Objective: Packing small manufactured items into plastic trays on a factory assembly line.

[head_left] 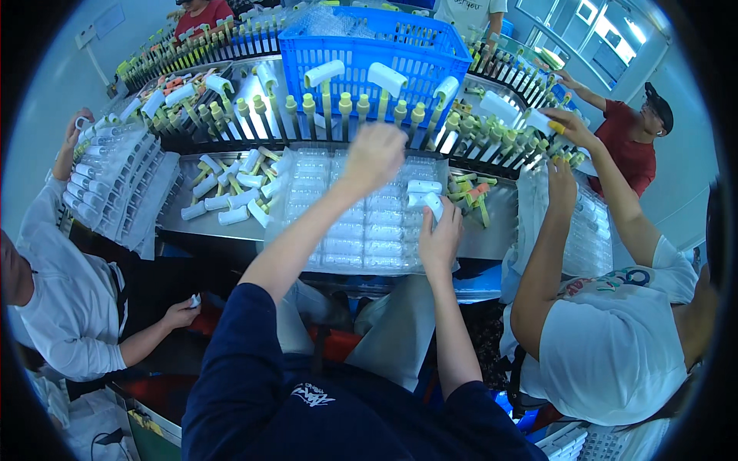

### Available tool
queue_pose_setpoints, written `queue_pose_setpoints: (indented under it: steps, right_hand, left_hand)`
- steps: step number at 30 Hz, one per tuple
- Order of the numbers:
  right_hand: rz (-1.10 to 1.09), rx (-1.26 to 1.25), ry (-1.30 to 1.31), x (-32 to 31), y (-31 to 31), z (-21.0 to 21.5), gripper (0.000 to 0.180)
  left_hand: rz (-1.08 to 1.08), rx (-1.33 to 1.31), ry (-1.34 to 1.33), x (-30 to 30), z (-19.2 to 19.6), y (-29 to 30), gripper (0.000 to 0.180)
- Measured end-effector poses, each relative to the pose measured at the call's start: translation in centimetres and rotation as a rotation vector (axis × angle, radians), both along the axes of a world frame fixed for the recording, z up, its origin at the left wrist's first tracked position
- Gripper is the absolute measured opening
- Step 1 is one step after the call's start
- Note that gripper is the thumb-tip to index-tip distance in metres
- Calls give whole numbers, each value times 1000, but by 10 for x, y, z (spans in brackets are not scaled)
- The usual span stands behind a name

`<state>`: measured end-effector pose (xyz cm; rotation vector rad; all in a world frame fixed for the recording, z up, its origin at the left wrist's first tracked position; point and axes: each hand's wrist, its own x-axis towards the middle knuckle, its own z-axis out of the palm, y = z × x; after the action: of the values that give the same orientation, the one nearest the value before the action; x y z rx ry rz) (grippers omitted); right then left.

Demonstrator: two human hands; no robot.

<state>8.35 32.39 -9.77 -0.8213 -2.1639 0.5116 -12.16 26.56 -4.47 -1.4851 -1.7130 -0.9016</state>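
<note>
My left hand [376, 156] reaches forward to the foot of a row of yellow-tipped pegs [346, 107]. Its fingers look curled and slightly blurred, and whatever is in them is hidden. My right hand [440, 240] grips a small white plastic housing [434, 206] between thumb and fingers. Another white housing [423, 187] lies just beyond it, on a clear plastic blister tray [338, 230] with rows of pockets, directly before me. White curved covers [324, 73] sit atop some of the pegs.
A blue crate [369, 58] stands behind the pegs. Loose white and yellow-green parts [231, 188] are heaped left of the tray, more [470, 192] to the right. Co-workers sit close on both sides; the right one's hand [570, 127] touches pegs. Stacked trays [115, 188] stand at left.
</note>
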Motion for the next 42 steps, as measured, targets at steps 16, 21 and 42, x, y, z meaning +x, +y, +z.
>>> queue_pose_setpoints:
  steps: [16,21,42]
  right_hand:
    - [-17,20,1,-11,5,1,35]
    - [-19,19,1,-10,1,0,35]
    - [17,20,6,-11,7,-7,35]
  left_hand:
    - [-235,-303,-425,24,-50,50,18]
    - [-247,-374,-482,24,-51,46,26]
    - [-244,-250,-432,26,-42,40,31]
